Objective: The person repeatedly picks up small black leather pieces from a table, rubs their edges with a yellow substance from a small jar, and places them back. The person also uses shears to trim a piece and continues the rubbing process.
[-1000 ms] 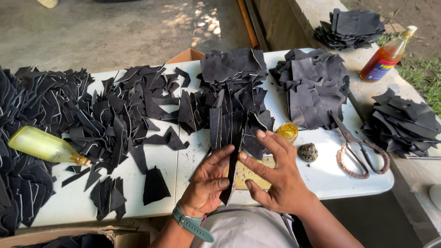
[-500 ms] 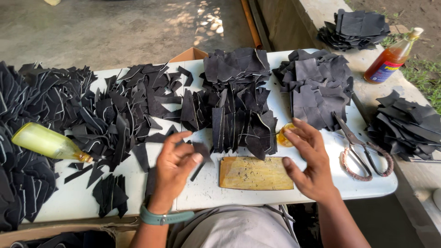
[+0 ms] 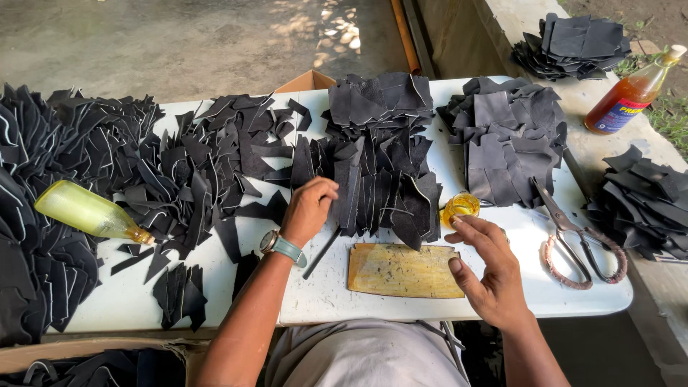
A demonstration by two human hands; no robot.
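Head view only. Left hand (image 3: 309, 209) reaches forward, fingers curled onto the near edge of the middle pile of black pieces (image 3: 380, 154); looks like a pinch on one strip, though whether it is truly clamped I cannot tell. A teal watch (image 3: 284, 247) sits on that wrist. Right hand (image 3: 487, 271) hovers open, fingers spread, holding nothing, just beside a small jar of yellow liquid (image 3: 460, 206) and over the right end of a worn wooden board (image 3: 405, 270). The pile sits mid-table, just behind the board.

The pieces look thin, light and floppy, likely leather or rubber sheet; probably best pinched at a free edge and peeled off singly, since they overlap and could drag neighbours.

Scissors (image 3: 573, 236) lie right of the jar; a yellow bottle (image 3: 89, 212) lies on its side far left on the white table (image 3: 330, 294).
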